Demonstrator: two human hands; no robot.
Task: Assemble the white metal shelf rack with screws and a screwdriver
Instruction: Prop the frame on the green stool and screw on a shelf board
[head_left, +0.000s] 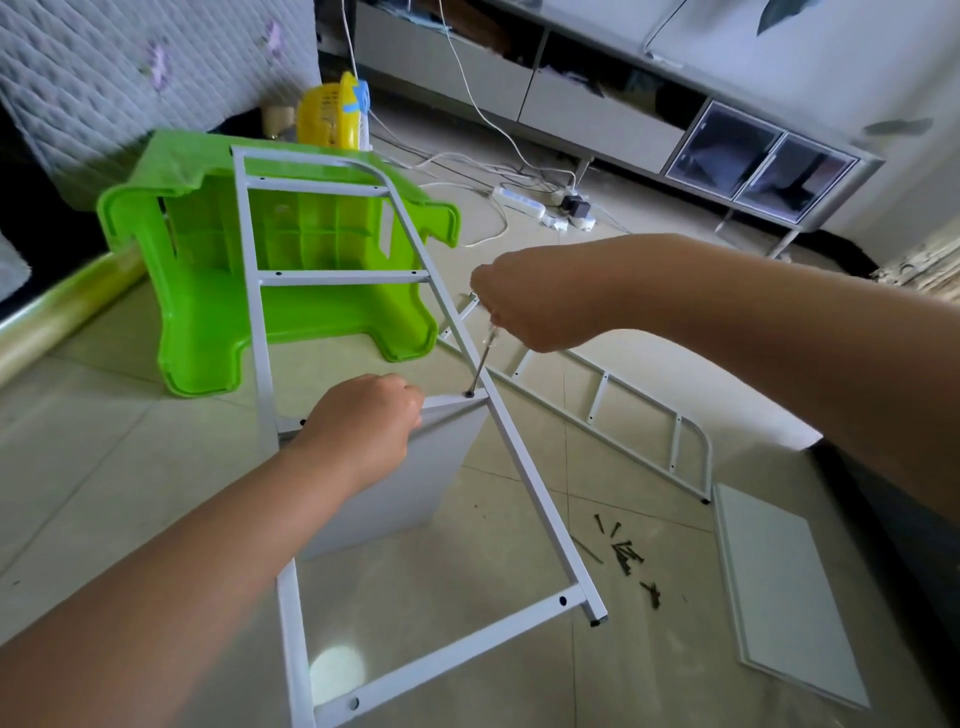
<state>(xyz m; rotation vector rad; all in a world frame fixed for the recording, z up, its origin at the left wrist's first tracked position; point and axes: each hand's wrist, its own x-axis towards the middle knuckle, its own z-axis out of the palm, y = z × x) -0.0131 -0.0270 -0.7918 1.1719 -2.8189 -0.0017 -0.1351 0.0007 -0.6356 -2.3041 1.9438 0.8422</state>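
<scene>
Your right hand (524, 306) grips the screwdriver (482, 364), whose thin steel shaft slants down and leftward from your fingers to a dark screw (470, 394) on the crossbar of the white side frame (332, 291). Your left hand (371, 423) curls over the top edge of the upright white shelf panel (415, 483) just beside that screw, steadying it. The frame's long painted square tubes run away from you, leaning on a glossy green plastic stool (218, 291). Spare dark screws (626, 556) lie scattered on the tiled floor, nearer your right arm
</scene>
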